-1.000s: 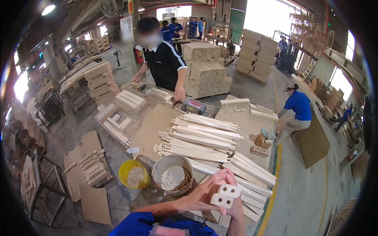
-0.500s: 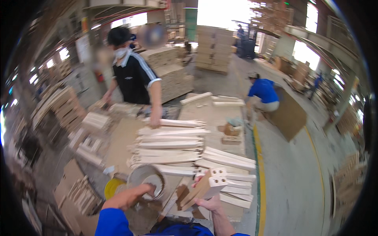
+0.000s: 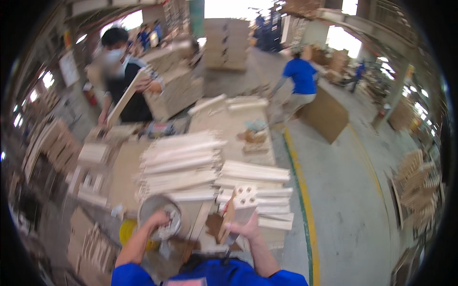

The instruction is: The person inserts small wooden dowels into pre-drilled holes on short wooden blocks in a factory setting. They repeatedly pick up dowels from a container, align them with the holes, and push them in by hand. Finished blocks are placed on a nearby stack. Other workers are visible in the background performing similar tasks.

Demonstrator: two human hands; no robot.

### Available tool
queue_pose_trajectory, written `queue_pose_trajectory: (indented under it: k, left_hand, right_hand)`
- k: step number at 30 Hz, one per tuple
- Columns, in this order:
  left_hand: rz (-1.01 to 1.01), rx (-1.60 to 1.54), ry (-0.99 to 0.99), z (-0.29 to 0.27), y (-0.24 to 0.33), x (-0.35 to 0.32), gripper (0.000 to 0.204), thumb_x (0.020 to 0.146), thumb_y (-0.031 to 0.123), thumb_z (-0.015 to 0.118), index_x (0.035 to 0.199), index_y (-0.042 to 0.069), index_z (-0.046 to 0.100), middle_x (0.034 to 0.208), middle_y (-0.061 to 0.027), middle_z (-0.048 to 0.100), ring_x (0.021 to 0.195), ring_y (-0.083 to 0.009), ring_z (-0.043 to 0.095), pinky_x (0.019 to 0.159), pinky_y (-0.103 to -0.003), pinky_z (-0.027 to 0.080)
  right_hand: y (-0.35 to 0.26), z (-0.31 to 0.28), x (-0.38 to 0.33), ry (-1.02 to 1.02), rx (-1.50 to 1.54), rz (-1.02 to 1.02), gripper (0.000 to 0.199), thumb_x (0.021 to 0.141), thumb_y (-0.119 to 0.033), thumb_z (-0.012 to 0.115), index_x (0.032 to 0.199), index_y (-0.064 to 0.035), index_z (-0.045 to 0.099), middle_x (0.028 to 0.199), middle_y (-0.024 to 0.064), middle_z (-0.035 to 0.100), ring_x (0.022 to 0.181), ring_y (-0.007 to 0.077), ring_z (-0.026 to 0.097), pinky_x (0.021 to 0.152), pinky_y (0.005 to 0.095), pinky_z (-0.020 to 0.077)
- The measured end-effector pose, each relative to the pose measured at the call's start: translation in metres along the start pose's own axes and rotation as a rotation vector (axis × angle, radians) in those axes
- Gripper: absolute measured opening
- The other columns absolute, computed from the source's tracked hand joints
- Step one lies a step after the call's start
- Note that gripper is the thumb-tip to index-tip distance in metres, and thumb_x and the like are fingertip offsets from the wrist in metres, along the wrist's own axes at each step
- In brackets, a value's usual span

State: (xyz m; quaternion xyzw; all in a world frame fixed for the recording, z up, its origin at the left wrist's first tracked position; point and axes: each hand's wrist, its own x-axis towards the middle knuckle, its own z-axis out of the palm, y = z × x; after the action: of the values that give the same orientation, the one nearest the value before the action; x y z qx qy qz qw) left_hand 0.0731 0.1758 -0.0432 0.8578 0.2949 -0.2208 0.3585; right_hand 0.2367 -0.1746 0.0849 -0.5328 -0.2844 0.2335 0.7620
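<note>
My right hand (image 3: 244, 226) is closed around a bundle of pale wooden pieces, held tilted upward. The near-square end of this wooden bundle (image 3: 245, 195) has several round holes. On the left, my left hand (image 3: 159, 219) reaches down into a grey bucket (image 3: 144, 208). Its fingertips are blurred against the small white contents (image 3: 172, 224), so their grip is unclear. Beyond the bucket, rows of pale wooden strips (image 3: 179, 157) lie on the table, and a second group of wooden strips (image 3: 257, 174) lies to their right.
A yellow container (image 3: 127, 230) stands beside the bucket. Across the table a masked co-worker (image 3: 129, 90) holds a long board (image 3: 128, 97). Another person in blue (image 3: 300, 78) bends near a large brown panel (image 3: 327, 114). A yellow floor line (image 3: 300, 193) runs along the table's right.
My view has shifted right. The co-worker across the table has lifted a board from the work area. The person in blue has risen somewhat. My left hand is still in the bucket.
</note>
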Motion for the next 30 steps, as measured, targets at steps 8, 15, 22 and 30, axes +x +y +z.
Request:
queue_pose_trajectory:
  k: [8,15,22,30]
  left_hand:
    - [0.260,-1.244,0.234,-0.013,0.016,-0.063,0.027,0.101,0.023,0.061,0.120,0.004,0.059,0.086,-0.0024,0.062,0.067,-0.0100,0.061,0.053,-0.025,0.052]
    - [0.349,-1.206,0.311,-0.016,0.028,-0.103,0.033,0.102,0.018,0.060,0.130,0.003,0.056,0.087,-0.0006,0.060,0.072,-0.0094,0.059,0.057,-0.023,0.045]
    - [0.729,-0.417,0.527,-0.074,0.126,-0.195,0.016,0.094,0.006,0.066,0.109,0.002,0.069,0.087,-0.0052,0.070,0.081,-0.0133,0.065,0.070,-0.028,0.050]
    - [0.712,-0.375,0.330,-0.081,0.139,-0.185,0.015,0.086,0.005,0.070,0.101,0.003,0.070,0.083,-0.0094,0.067,0.075,-0.0215,0.065,0.068,-0.032,0.051]
  right_hand:
    - [0.006,0.029,0.010,-0.317,-0.253,0.068,0.091,0.062,-0.020,0.088,0.141,0.0012,0.049,0.119,0.0113,0.065,0.105,0.0192,0.064,0.092,0.0335,0.0508]
    - [0.028,0.061,0.029,-0.525,-0.344,0.158,0.098,0.060,-0.020,0.086,0.146,0.0025,0.044,0.124,0.0139,0.065,0.111,0.0221,0.063,0.101,0.0345,0.0464]
    - [0.030,0.064,0.041,-0.633,-0.351,0.132,0.093,0.057,-0.020,0.084,0.142,-0.0012,0.051,0.113,0.0069,0.067,0.103,0.0172,0.064,0.096,0.0322,0.0480]
    - [0.027,0.055,0.038,-0.664,-0.492,0.068,0.093,0.056,-0.020,0.083,0.142,-0.0043,0.052,0.119,0.0189,0.068,0.107,0.0314,0.068,0.094,0.0365,0.0512]
